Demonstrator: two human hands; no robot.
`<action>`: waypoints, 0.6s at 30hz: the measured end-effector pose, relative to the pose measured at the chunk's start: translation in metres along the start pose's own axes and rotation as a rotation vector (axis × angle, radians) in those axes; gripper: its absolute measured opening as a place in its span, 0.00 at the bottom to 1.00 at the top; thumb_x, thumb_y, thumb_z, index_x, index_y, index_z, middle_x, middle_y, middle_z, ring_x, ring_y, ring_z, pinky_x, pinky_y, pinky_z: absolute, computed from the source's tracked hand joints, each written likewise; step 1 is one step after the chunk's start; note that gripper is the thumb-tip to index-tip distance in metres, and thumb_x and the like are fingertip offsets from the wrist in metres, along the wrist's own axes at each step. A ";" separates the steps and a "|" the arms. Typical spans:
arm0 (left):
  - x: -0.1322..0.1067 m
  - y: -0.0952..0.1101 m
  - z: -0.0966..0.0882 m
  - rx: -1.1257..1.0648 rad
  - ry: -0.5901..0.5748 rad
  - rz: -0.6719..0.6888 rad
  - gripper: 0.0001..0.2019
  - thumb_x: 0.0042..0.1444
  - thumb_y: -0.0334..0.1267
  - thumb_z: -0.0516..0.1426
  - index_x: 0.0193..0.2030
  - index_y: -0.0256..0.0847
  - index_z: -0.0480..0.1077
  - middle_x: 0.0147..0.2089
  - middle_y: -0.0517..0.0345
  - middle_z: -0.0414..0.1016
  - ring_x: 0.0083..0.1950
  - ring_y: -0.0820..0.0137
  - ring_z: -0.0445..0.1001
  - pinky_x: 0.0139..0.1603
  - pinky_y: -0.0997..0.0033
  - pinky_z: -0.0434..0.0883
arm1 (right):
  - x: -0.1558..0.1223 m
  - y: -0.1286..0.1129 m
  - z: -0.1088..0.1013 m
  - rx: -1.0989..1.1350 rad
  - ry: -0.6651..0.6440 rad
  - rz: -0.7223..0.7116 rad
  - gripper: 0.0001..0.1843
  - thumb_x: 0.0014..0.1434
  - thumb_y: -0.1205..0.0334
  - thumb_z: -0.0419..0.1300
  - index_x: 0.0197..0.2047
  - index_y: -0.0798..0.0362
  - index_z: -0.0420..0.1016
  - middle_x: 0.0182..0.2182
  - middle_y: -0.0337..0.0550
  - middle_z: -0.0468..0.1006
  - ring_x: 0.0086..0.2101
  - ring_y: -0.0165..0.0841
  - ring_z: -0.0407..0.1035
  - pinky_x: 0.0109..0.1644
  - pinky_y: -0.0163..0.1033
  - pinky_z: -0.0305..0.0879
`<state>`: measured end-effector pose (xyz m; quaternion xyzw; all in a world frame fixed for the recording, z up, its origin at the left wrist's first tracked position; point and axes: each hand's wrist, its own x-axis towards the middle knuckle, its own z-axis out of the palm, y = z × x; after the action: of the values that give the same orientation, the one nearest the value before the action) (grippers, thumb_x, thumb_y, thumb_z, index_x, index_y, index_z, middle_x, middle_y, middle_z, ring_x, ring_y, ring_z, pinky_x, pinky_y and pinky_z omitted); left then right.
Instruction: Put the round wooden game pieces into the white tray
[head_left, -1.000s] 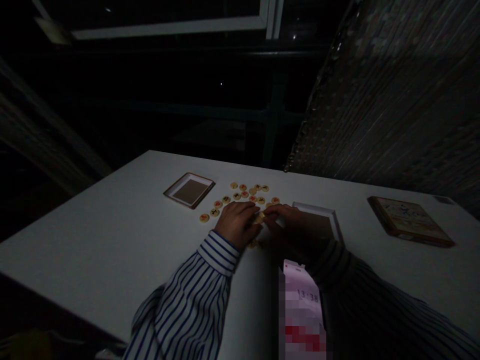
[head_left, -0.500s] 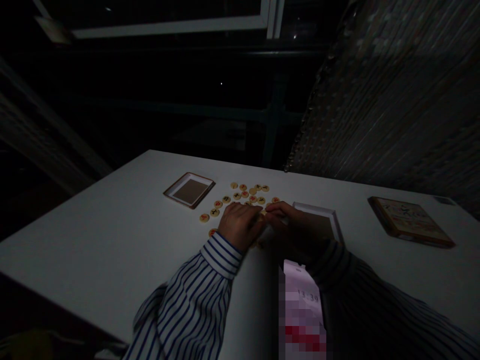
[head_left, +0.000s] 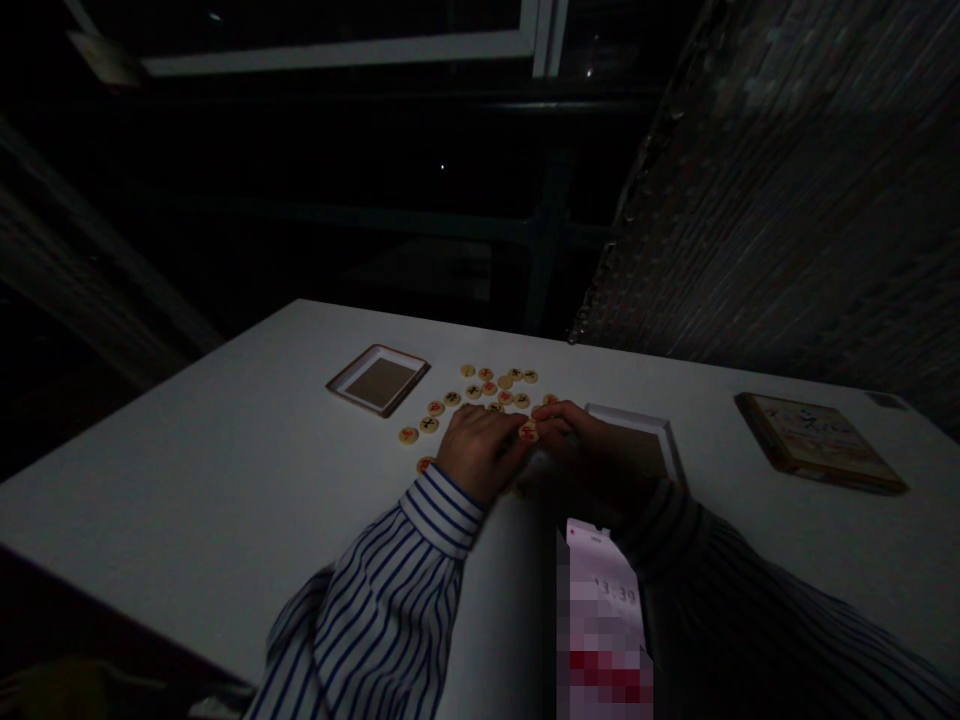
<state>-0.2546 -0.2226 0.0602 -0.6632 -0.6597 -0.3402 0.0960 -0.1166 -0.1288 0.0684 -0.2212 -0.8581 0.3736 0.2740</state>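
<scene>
A round xiangqi piece (head_left: 528, 431) with a red character shows between my two hands, its face turned up. My left hand (head_left: 478, 450) pinches it at the left, thumb below and fingers above. From the right, the fingertips of my right hand (head_left: 581, 440) are closed and meet the same piece's edge. Several more xiangqi pieces (head_left: 451, 398), marked in red or black, lie scattered on the white table (head_left: 247, 430) beyond and left of my hands. Some pieces are partly hidden under my left hand.
An open shallow box part (head_left: 379, 379) lies at the left. Another tray (head_left: 637, 445) sits behind my right hand. A closed decorated box (head_left: 821, 440) rests at the right. A lit phone (head_left: 604, 585) is below my right wrist. A beaded curtain (head_left: 772, 200) hangs at the right.
The piece between my hands has turned so its red character now faces up at me. Both hands stay in nearly the same place.
</scene>
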 end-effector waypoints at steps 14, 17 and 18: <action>0.001 0.002 0.001 -0.341 -0.014 -0.244 0.11 0.51 0.41 0.55 0.41 0.41 0.71 0.35 0.57 0.76 0.36 0.70 0.73 0.40 0.68 0.70 | 0.000 0.004 0.000 -0.028 0.075 -0.029 0.09 0.55 0.59 0.52 0.37 0.53 0.68 0.33 0.42 0.76 0.34 0.31 0.70 0.37 0.37 0.65; 0.001 0.001 0.002 -0.469 -0.002 -0.346 0.11 0.51 0.39 0.56 0.40 0.40 0.71 0.36 0.57 0.76 0.37 0.71 0.74 0.39 0.71 0.71 | 0.000 0.005 0.000 -0.059 0.082 -0.048 0.10 0.55 0.60 0.51 0.39 0.53 0.68 0.35 0.42 0.76 0.35 0.31 0.70 0.38 0.36 0.65; 0.001 0.001 0.002 -0.499 -0.001 -0.372 0.10 0.50 0.38 0.56 0.40 0.40 0.72 0.36 0.57 0.77 0.37 0.71 0.74 0.39 0.71 0.71 | 0.000 0.005 0.001 -0.074 0.084 -0.058 0.10 0.55 0.60 0.51 0.39 0.53 0.68 0.35 0.42 0.76 0.35 0.30 0.70 0.38 0.36 0.65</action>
<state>-0.2530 -0.2207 0.0595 -0.5343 -0.6658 -0.5033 -0.1340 -0.1159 -0.1259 0.0638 -0.2218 -0.8652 0.3237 0.3122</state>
